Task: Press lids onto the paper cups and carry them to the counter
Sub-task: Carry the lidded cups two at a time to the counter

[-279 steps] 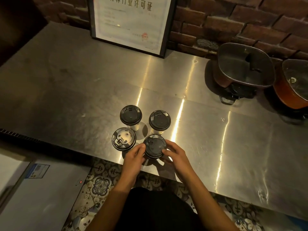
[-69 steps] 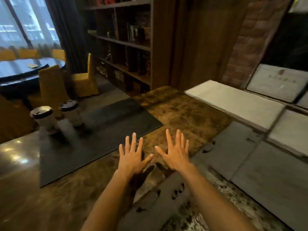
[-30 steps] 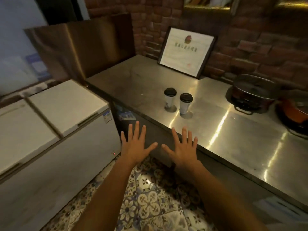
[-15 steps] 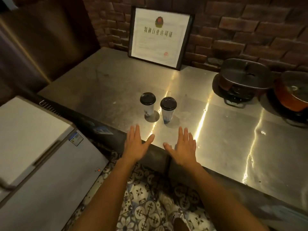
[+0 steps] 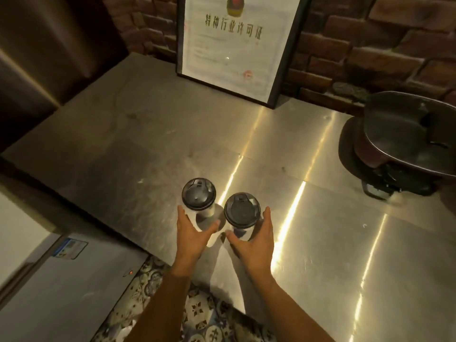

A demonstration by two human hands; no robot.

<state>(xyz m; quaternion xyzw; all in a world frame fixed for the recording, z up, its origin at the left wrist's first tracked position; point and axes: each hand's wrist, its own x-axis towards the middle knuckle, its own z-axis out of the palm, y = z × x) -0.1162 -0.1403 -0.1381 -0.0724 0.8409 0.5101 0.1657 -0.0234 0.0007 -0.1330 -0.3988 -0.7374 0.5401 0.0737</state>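
Observation:
Two white paper cups with black lids stand side by side on the steel worktop [image 5: 138,149], near its front edge. My left hand [image 5: 191,234] is open around the base of the left cup [image 5: 199,197], fingers to its left and thumb to its right. My right hand [image 5: 256,239] is open around the base of the right cup [image 5: 242,211], thumb on its left, fingers on its right. Whether the fingers touch the cup walls I cannot tell. Both lids sit flat on their cups.
A framed certificate [image 5: 237,43] leans on the brick wall at the back. Dark cooking pots [image 5: 407,144] stand at the right. A white chest freezer [image 5: 56,280] is low on the left, beside the patterned tile floor [image 5: 197,314].
I have come closer to the worktop. Both hands went forward from the front edge and now cup the bases of the two lidded cups. Half a second ago they were spread flat short of the cups.

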